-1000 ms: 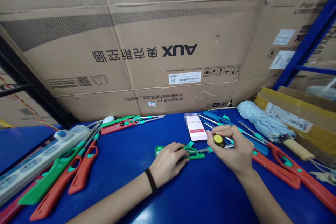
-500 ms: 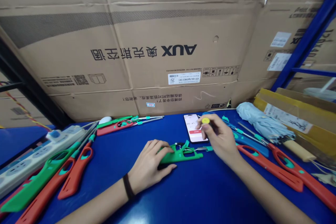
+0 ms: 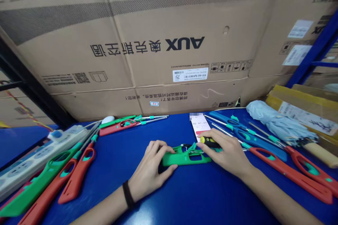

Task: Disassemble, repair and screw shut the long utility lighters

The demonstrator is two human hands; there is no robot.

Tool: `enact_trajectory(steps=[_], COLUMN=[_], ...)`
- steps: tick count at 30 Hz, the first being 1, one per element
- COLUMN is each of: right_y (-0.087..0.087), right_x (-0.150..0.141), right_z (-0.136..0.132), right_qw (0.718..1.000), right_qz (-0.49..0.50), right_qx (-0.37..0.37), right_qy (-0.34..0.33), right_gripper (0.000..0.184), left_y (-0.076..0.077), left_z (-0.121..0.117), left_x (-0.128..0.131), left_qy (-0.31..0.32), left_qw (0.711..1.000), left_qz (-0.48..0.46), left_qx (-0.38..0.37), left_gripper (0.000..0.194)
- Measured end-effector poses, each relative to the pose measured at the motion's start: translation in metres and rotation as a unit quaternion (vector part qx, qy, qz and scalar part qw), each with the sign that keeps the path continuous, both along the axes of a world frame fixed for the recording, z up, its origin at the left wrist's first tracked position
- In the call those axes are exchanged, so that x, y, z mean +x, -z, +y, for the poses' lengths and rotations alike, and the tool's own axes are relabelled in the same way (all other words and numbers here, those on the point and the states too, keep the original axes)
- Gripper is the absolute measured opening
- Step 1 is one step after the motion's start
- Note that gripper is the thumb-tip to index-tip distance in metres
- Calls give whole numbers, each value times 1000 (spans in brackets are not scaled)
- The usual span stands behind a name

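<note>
Now, the left hand [image 3: 149,163] curls around one end of a bright green plastic handle [image 3: 185,159] lying on the blue desk [image 3: 185,197], while the right hand [image 3: 224,151] grips a black-and-yellow screwdriver [image 3: 210,142] just above it. A smartphone showing a timer [image 3: 198,125] sits at 12 o'clock from the handle; a long orange-red plastic handle [image 3: 290,174] lies at 3 o'clock.

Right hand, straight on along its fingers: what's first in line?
The green long-nozzle lighter. The fingertips of the right hand sit at its nozzle end, touching it or just above it; depth is unclear from this view.
</note>
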State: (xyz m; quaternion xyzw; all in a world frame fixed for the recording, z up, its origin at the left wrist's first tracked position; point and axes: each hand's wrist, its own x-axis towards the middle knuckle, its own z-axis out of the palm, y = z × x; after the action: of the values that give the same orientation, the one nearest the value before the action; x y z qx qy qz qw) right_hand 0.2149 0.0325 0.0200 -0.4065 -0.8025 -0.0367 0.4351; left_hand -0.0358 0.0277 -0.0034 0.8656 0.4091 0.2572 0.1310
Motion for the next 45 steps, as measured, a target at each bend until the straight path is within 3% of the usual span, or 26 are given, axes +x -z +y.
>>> enact_trajectory(steps=[9,17,23,28,30,32,35,37,39,42,45], right_y=[7,5,6,6,6,6,6,6,7,7,8], right_x=[-4,-6,-6,-5,-5,-4,-2,-1,0,0,1], right_z=[-4,-4,-5,-5,-5,-4,-3,-2,0,1,1], right_qw=[997,998,998,998,998,998,999,999,999,999,998], right_qz=[7,20,24,22,19,17,23,30,38,35,7], right_qx=[-70,-63,-59,-58,-55,-50,-38,-26,-16,-20,-47], right_qy=[-18,-18,-19,-27,-28,-28,-19,-3,16,30,42], right_gripper=[8,8,6,6,6,6,7,8,9,11,14], left_y=[1,-3,-11,-11,-7,-3,2,4,4,3,3], left_z=[2,-4,-9,-12,-13,-12,-2,11,26,45,54], left_x=[-2,-3,-3,-3,-2,-4,-13,-24,-38,-54,-57], left_qy=[16,87,158,202,183,154,129,59,-54,-116,-125], left_qw=[999,994,985,979,983,987,990,992,989,985,987], left_qz=[-23,15,-18,-19,-25,-30,-26,-35,-48,-39,-9], left_qx=[-40,60,67,13,-20,-23,53,108,127,121,98], left_gripper=[21,6,36,35,24,26,18,16,24,32,33])
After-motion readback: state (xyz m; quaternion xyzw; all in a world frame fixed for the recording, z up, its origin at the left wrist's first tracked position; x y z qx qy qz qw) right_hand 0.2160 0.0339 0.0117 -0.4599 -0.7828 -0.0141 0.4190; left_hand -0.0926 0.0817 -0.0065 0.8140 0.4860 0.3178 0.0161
